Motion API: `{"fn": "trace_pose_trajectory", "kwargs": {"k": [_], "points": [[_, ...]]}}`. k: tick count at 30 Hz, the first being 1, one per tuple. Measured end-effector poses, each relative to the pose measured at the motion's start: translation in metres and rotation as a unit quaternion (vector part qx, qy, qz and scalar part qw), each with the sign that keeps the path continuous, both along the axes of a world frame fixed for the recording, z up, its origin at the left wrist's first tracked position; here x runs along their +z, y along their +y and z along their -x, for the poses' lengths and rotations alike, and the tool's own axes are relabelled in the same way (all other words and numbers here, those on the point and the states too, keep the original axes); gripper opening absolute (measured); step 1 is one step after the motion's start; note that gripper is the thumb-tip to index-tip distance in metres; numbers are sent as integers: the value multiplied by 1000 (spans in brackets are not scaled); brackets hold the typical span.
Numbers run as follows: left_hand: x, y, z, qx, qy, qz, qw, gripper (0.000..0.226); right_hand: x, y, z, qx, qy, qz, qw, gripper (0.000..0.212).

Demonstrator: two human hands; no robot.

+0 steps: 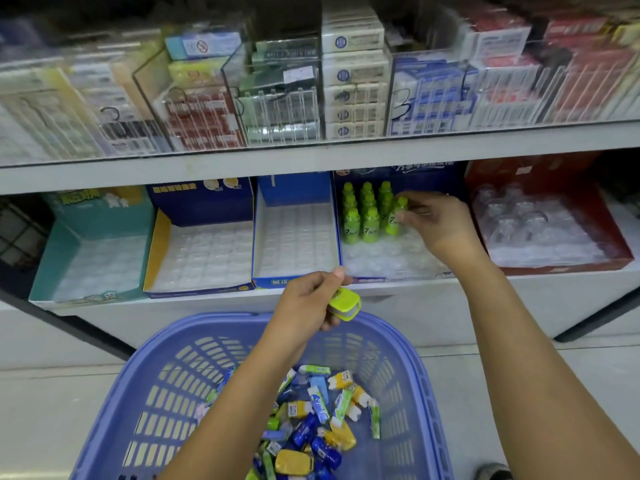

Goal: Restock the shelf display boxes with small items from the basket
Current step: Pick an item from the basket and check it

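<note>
A blue plastic basket [166,382] sits low in front of me with several small coloured packs [311,424] in its bottom. My left hand [308,303] hovers above the basket's far rim, gripping a lime-green bottle [345,304] lying on its side. My right hand [436,225] reaches into a dark blue display box [398,273] on the lower shelf and pinches an upright green bottle [394,216]. Several matching green bottles [363,213] stand in rows at that box's back left.
Left of that box stand a blue box [294,280], a yellow-sided box [156,258] and a teal box [59,268], all showing bare clear trays. A red box [616,251] with clear items is at right. The upper shelf [311,157] carries clear cases of cartons.
</note>
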State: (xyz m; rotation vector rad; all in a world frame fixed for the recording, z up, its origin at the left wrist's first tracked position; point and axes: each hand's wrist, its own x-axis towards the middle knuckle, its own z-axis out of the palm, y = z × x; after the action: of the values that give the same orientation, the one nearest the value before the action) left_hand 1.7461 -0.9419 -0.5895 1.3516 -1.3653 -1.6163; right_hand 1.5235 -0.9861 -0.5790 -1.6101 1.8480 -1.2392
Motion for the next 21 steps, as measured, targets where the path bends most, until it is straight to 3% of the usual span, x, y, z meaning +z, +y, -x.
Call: {"fn": "trace_pose_trajectory", "kwargs": {"k": [5,10,21], "points": [[1,-5,-6,8,56,-36,998,21,4,-5,7,16,76,1,997,35],[3,-4,-14,-29,124,-55,990,19,-4,-3,2,26,26,-5,999,30],[11,3,-37,-46,134,15,990,34,8,-1,-16,-23,32,-64,997,32]]}}
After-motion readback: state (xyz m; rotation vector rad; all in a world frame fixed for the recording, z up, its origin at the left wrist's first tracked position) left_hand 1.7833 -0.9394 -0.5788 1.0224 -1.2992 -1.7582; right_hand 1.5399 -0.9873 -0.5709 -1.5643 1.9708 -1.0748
